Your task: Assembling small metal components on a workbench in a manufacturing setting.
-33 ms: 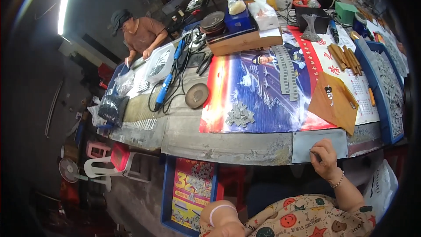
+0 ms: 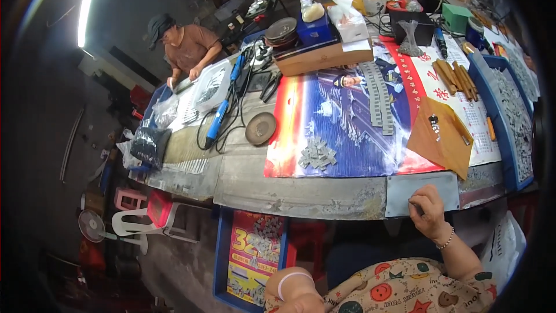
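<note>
From the head view, the right hand (image 2: 430, 211) rests at the near edge of the workbench (image 2: 301, 194), its fingers curled down onto the lower edge of a flat grey sheet (image 2: 421, 192) that lies on the bench rim; the fingertips pinch or press it, and which of the two I cannot tell. The left hand (image 2: 295, 290) is low at the bottom edge, below the bench, with a pale band at the wrist; its fingers are hidden, so its grip cannot be judged.

Just beyond the sheet lies a tan paper envelope (image 2: 443, 133), overlapping a large glossy poster (image 2: 341, 122) in blue, red and white. A small heap of grey metal pieces (image 2: 317, 155) sits on the poster. A long brown cardboard box (image 2: 324, 57) lies across its far edge, with a blue box (image 2: 315, 29) behind. A blue tray (image 2: 512, 116) of grey parts runs along the right. Under the bench, a blue-rimmed tray holds a red and yellow printed sheet (image 2: 252, 252). Another person (image 2: 185, 46) works at the far left end.
</note>
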Available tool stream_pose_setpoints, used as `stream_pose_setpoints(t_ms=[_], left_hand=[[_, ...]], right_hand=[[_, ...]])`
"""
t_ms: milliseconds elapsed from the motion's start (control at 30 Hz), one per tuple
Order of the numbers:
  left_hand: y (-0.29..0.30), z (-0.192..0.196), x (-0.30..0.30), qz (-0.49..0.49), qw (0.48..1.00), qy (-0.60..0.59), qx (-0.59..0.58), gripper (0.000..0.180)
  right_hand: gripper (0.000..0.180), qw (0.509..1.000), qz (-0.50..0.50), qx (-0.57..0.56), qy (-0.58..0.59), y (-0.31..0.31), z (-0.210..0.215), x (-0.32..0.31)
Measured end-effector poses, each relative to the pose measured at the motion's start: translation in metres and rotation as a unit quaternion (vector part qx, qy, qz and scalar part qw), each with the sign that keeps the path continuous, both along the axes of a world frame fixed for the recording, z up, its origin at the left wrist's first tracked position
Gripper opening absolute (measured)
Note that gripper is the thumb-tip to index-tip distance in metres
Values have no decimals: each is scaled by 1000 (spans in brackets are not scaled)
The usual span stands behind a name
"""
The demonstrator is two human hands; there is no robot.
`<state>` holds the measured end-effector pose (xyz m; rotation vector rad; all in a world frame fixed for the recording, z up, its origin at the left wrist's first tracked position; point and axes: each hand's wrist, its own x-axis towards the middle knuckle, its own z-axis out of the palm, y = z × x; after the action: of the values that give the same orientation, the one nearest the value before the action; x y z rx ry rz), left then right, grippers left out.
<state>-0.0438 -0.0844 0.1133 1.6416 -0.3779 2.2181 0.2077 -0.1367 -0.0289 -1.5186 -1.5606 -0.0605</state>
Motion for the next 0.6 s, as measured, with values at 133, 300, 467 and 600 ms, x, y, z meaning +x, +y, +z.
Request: stream_pose_setpoints(t_ms=[133, 300, 467, 600], left_hand=[[3, -6, 0, -28, 993, 113, 28, 12], [8, -13, -2, -62, 964, 254, 46, 6], [27, -27, -1, -129, 908, 397, 25, 9], [41, -53, 17, 99, 878, 440, -161, 13]], right_hand=[[22, 1000, -9, 4, -8, -7, 2, 0], [20, 1000, -12, 9, 4, -11, 1, 0], [20, 1000, 7, 14, -3, -7, 0, 3], [17, 1000, 11, 15, 1, -5, 0, 7]])
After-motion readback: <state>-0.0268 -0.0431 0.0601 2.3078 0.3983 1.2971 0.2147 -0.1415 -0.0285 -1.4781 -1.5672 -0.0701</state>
